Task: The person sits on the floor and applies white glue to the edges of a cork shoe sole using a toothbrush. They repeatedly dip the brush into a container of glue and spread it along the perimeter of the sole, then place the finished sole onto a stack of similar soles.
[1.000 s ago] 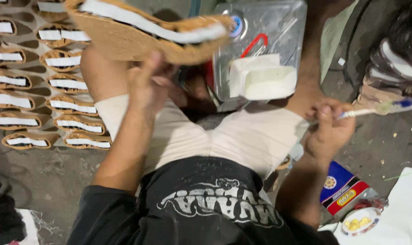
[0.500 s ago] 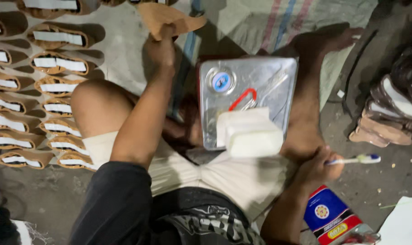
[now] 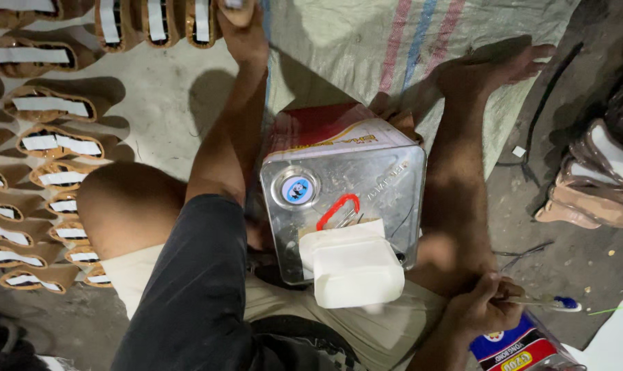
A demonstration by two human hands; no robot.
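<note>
My left hand (image 3: pixel 243 34) is stretched far forward to the top edge of the view, gripping a tan shoe sole (image 3: pixel 234 9) beside a row of similar soles on the floor. My right hand (image 3: pixel 482 309) rests low at the right by my knee, closed on a toothbrush-like brush (image 3: pixel 545 302) with a blue tip. Between my legs stands a square metal tin (image 3: pixel 342 196) with a round cap and a red handle. A white plastic tub (image 3: pixel 356 268) sits on its near edge.
Several tan soles with white strips (image 3: pixel 47 148) lie in rows on the floor at the left and top. A woven sack (image 3: pixel 408 48) covers the floor ahead. More soles are stacked at the right (image 3: pixel 593 192). A red and blue packet (image 3: pixel 517 347) lies near my right hand.
My left arm has reached forward and carried the sole from near my chest down to the row of soles ahead. The view has tilted forward. My right hand still holds the brush.
</note>
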